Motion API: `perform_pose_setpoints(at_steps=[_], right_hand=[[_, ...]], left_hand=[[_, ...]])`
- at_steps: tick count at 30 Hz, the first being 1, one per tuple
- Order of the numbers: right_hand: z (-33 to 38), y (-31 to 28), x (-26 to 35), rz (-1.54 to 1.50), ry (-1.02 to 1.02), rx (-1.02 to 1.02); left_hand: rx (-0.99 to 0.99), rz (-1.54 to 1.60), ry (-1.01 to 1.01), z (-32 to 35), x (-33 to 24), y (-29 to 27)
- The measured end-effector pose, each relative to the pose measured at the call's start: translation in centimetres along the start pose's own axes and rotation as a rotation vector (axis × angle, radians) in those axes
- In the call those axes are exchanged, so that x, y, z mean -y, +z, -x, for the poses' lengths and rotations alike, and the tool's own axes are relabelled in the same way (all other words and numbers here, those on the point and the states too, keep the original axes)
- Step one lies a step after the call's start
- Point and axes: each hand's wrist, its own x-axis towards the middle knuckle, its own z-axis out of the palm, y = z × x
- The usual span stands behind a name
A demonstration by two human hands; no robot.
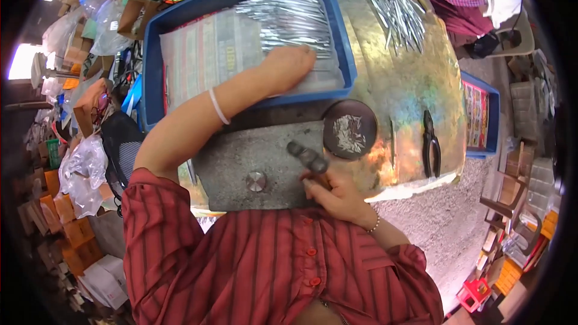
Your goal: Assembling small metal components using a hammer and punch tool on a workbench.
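Note:
My left hand (292, 66) reaches over the near rim of a blue tray (241, 105). Its fingers are curled at the near end of a pile of thin silvery metal rods (295, 15); what lies between the fingertips is hidden. In my right hand (340, 195), wrapped round its handle, is a small hammer (308, 157) with a dark, double-ended head. That head is over a grey metal plate (229, 156) in front of me. A round metal disc (256, 181) sits on the plate, left of the hammer and apart from it.
Right of the plate, a round dark dish (371, 121) holds small silvery pieces. Pliers (430, 144) and a thin rod (392, 143) lie farther right. More rods (397, 15) are heaped at the back. Another person (460, 0) sits far right, near a second blue tray (492, 117).

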Motion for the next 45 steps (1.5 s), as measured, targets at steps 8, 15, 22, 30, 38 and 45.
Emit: perform_pose_setpoints(at_steps=[8,15,22,30,38,45], right_hand=[[0.9,-6.6,-2.2,0.645,-0.058,-0.704],[-1.4,-5.9,-2.4,0.923,-0.023,-0.695],[-2.4,-6.6,-3.2,0.930,0.054,-0.658],[-1.4,-6.5,-2.8,0.147,0.039,-0.643],[-0.8,-6.5,-1.3,-0.797,-0.003,-0.496],[-0.2,-5.1,0.0,-0.893,-0.083,-0.428]], left_hand=[[0.055,-0.040,0.148,0.8,0.6,-1.6],[-0.243,0.245,-0.016,4.1,0.4,-5.8],[-0.466,0.731,-0.368,14.0,-6.9,-11.8],[-0.613,1.133,-0.546,20.3,-10.7,-9.4],[-0.508,1.354,-0.590,20.2,-11.9,-7.8],[-0.420,1.306,-0.597,20.0,-12.6,-6.5]])
